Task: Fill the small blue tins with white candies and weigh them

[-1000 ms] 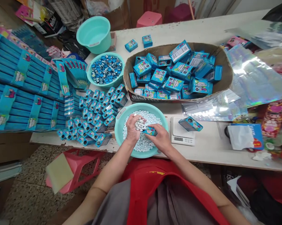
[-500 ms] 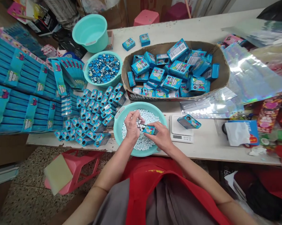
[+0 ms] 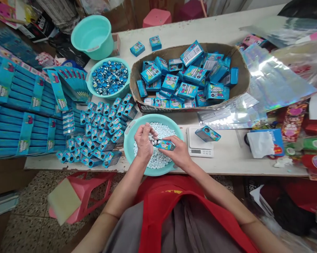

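Note:
My left hand (image 3: 144, 140) is cupped over the turquoise basin (image 3: 131, 161), its fingers curled round some small white candies. Right beside it, my right hand (image 3: 179, 151) grips a small blue candy box (image 3: 164, 144) between thumb and fingers. The box is held tilted, with its end turned toward the candies in my left hand. Loose white candies (image 3: 158, 161) cover the bottom of the basin below both hands. Another blue box (image 3: 208, 134), with a round hole in its top, rests on the white scale (image 3: 200, 149) to the right.
Behind the basin, a cardboard box (image 3: 242, 88) holds many blue boxes. Several blue boxes with holes (image 3: 100, 130) stand at left, near a bowl of metal caps (image 3: 111, 78). An upper turquoise basin (image 3: 92, 35) stands behind. Clear plastic sheets (image 3: 274, 75) lie at right.
The left hand's fingers have closed further, and fewer candies show in it. The right hand still holds the box beside it. The whole view has shifted slightly.

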